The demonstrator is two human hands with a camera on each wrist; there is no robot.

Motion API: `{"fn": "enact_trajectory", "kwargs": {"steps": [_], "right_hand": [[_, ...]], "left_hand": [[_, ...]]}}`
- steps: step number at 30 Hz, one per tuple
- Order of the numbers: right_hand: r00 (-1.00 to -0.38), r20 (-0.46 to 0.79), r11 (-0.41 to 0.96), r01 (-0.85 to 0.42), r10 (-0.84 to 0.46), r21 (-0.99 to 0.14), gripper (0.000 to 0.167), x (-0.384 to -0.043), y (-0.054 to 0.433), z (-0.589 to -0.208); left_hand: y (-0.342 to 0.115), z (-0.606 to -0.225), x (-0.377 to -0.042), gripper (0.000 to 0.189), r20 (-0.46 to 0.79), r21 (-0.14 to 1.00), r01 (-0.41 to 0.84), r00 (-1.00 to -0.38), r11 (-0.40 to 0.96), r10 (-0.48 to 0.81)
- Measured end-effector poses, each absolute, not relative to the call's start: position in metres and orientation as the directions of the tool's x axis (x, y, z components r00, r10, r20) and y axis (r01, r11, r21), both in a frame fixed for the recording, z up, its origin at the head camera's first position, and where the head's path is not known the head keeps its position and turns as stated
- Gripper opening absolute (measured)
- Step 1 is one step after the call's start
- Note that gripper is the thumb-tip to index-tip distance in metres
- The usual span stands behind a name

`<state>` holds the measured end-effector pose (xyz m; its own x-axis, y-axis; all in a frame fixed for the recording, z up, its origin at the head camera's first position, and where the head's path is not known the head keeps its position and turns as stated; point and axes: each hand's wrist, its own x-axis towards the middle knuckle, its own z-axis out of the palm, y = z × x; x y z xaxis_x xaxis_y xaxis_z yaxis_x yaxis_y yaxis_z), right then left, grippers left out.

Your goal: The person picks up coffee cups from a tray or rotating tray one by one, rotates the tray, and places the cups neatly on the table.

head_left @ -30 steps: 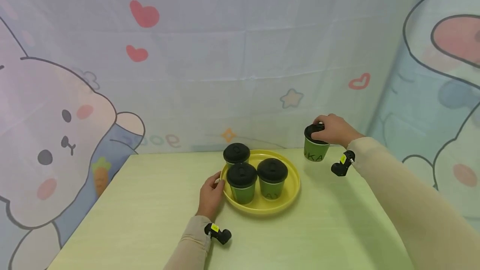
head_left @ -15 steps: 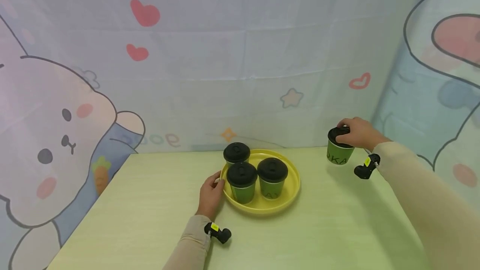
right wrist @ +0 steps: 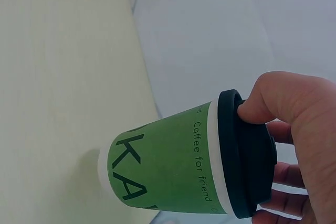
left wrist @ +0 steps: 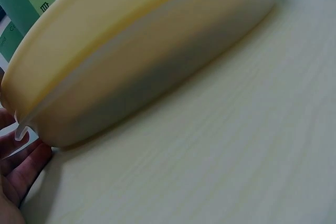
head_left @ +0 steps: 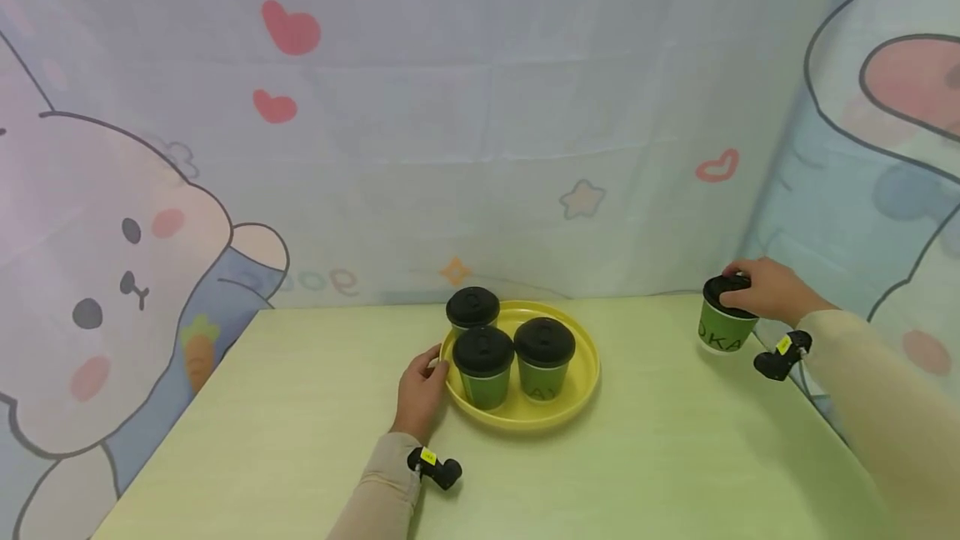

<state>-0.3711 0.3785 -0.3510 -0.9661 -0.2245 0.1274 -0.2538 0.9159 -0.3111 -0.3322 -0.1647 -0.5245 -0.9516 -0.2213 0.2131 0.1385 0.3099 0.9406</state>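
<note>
In the head view, a round yellow tray (head_left: pixel 577 398) bears three green paper coffee cups with black lids: one at the back (head_left: pixel 472 307), one at the front left (head_left: pixel 486 369) and one at the right (head_left: pixel 544 357). My left hand (head_left: pixel 418 394) grips the tray's left rim between thumb and fingers; some fingers also show below the lip in the left wrist view. Far to the right, my right hand (head_left: pixel 774 290) holds another coffee cup (right wrist: pixel 163 161) by its black lid (right wrist: pixel 247 156), roughly upright. Whether its base touches the table I cannot tell.
The pale yellow table (head_left: pixel 637 473) ends at the back against a printed cloth (head_left: pixel 487 148) with cartoon animals and hearts. The held cup is near the table's back right corner. A dark cable (head_left: pixel 808 382) runs by the right edge.
My right hand has carried its coffee cup steadily rightward, away from the tray, and a little lower and nearer over the last half second. My left hand, the tray and its cups stay put.
</note>
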Motion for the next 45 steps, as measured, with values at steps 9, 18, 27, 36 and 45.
{"fn": "enact_trajectory", "kwargs": {"steps": [9,18,27,36,45], "right_hand": [[-0.974,0.092,0.923,-0.227,-0.208,-0.311,0.056,-0.367,0.398,-0.364],[-0.976,0.078,0.92,-0.215,-0.201,-0.326,0.056,-0.36,0.4,-0.376],[-0.98,0.064,0.924,-0.2,-0.189,-0.325,0.056,-0.357,0.4,-0.383],[-0.982,0.016,0.92,-0.183,-0.19,-0.346,0.06,-0.351,0.401,-0.378],[-0.978,0.011,0.915,-0.197,-0.206,-0.352,0.061,-0.352,0.398,-0.376]], "left_hand": [[-0.167,-0.524,-0.333,0.041,0.209,0.946,0.136,-0.95,0.294,-0.234],[-0.166,-0.529,-0.33,0.04,0.19,0.954,0.128,-0.958,0.272,-0.216],[-0.165,-0.53,-0.33,0.039,0.199,0.951,0.139,-0.958,0.275,-0.206],[-0.165,-0.526,-0.33,0.04,0.208,0.946,0.148,-0.96,0.288,-0.189],[-0.167,-0.524,-0.331,0.04,0.206,0.95,0.15,-0.96,0.275,-0.188]]}}
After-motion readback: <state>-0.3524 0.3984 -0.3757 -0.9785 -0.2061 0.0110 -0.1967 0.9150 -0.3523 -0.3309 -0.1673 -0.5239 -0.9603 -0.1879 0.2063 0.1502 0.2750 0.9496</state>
